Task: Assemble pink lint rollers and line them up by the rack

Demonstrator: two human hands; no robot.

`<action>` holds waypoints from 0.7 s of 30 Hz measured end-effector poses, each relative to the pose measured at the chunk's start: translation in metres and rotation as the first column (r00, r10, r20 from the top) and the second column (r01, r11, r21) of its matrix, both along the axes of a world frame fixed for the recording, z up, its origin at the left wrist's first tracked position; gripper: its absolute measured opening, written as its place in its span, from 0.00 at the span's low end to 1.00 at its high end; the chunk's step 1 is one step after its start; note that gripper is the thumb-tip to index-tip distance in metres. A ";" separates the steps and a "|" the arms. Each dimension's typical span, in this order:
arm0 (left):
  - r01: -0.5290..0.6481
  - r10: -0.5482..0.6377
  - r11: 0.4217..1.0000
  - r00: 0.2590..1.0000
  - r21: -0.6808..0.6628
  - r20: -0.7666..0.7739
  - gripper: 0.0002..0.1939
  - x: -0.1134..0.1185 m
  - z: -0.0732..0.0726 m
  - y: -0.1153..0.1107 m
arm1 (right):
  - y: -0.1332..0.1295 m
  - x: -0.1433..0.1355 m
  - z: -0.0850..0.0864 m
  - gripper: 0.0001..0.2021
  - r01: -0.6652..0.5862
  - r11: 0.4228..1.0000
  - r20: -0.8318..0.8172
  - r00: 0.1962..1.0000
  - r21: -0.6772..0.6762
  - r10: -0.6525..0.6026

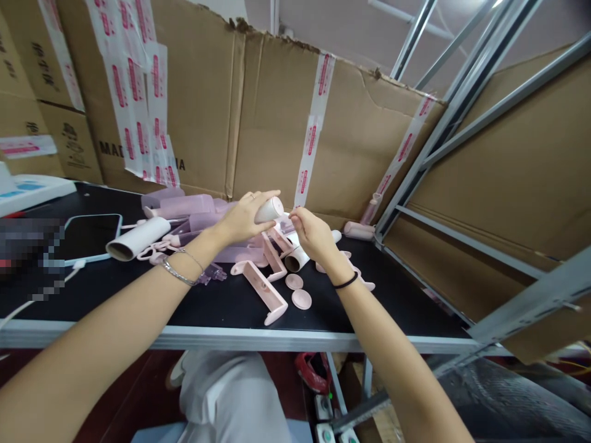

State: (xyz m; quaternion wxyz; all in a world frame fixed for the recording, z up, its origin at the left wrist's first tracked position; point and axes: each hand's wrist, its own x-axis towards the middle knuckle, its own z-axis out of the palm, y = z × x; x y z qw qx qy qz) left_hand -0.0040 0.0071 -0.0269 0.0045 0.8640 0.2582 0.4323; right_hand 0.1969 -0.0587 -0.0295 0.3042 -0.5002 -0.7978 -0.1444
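Note:
My left hand [242, 216] is wrapped around a white cylinder [269, 210] with a pale pink end, held tilted above the pile. Just right of that end, my right hand [314, 235] has its fingers pinched together; whatever they may hold is too small to make out. Below the hands lie pale pink bracket-shaped parts [262, 293], a white cardboard tube [298, 257] and two round pink discs [301, 299]. Translucent purple plastic pieces [184, 205] are heaped behind and beneath my left forearm.
Another white tube [138, 239] lies on the black tabletop [392, 307] at left, near a phone [90, 237] with a white cable. A pink cylinder [359, 231] rests by the metal frame at back right. Taped cardboard [268, 123] walls the back; a metal rail [221, 337] edges the front.

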 end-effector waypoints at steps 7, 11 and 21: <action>-0.163 0.158 0.986 0.979 -0.035 -0.129 0.36 0.007 -0.005 -0.001 | -0.007 -0.025 0.007 0.13 0.125 0.992 0.055 0.990 0.033 -0.127; -0.159 0.152 0.987 0.975 -0.032 -0.163 0.37 0.008 -0.006 -0.005 | -0.005 -0.027 -0.001 0.13 0.197 0.980 -0.010 0.980 -0.016 -0.197; 0.135 0.348 0.811 0.671 -0.569 0.655 0.37 0.015 0.005 0.013 | 0.007 -0.029 -0.005 0.09 0.100 0.994 -0.196 0.975 -0.042 -0.107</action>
